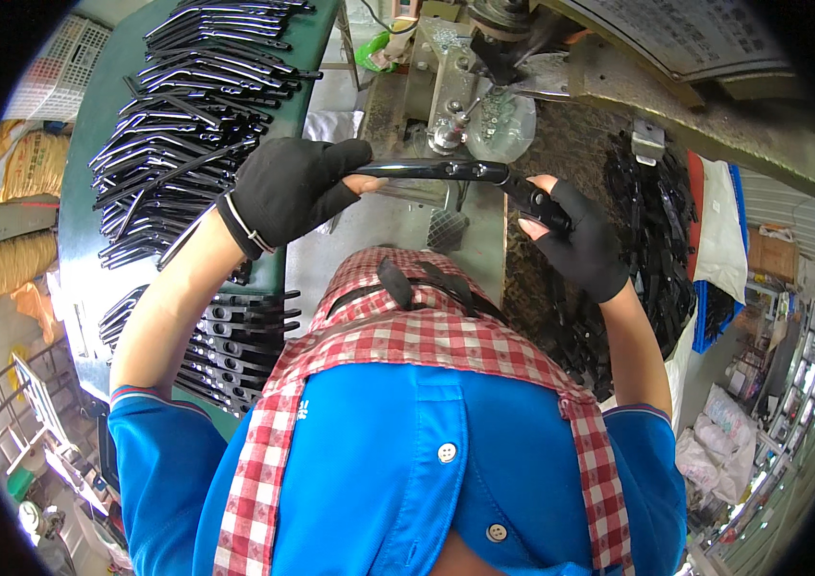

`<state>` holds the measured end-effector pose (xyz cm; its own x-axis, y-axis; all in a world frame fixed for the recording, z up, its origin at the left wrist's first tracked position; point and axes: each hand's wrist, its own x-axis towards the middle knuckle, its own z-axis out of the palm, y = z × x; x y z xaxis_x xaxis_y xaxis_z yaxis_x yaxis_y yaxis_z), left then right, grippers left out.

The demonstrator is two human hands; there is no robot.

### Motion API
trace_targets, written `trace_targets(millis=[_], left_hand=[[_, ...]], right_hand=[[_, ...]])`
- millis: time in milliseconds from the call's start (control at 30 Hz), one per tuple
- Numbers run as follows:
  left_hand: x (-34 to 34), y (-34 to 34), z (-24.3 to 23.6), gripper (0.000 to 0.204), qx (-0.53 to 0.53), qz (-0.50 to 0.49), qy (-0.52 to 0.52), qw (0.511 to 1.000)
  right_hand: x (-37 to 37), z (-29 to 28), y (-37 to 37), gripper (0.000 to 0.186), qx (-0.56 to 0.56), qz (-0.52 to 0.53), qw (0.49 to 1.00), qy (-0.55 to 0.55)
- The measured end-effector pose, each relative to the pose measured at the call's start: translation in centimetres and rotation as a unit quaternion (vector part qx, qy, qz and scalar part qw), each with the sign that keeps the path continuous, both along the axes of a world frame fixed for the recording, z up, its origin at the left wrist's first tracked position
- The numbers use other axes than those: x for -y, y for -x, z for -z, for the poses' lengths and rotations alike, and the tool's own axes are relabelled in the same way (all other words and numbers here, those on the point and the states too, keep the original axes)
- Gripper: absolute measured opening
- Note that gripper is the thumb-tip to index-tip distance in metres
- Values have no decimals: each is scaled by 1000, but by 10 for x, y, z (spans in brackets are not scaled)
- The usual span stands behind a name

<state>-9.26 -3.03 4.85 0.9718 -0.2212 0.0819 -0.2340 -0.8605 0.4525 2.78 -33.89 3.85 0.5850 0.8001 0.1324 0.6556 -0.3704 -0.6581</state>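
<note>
hands (282, 192): black part-fingerless gloves (585, 250) | blue buttoned shirt (378, 451) | red-white checked apron (426, 343)

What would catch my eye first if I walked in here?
Probably the many glossy black bars spread across the green table at left. Then the gloved left hand and right hand, holding one bent black bar in the upper middle. Below them, the red-and-white checked apron stands out.

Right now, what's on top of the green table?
Glossy black bent bars, plus holed black pieces nearer the body. Tabletop beneath them and behind the left hand is hidden.
</note>
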Motion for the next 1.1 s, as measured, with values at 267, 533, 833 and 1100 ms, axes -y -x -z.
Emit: trace_targets(millis=[267,533,833,1100], left_hand=[[-6,-3,0,43,8,23,-151,988],[-3,-11,6,35,-35,27,-148,988],[-8,-30,15,40,-21,9,-78,997],[-23,-69,20,36,35,27,-55,998]], right_hand=[[-21,-10,-8,37,76,-60,975,202],[-35,-14,-6,40,147,-22,969,195],[-50,-25,-37,34,189,-38,960,205],[-57,-4,-73,45,232,-7,964,133]])
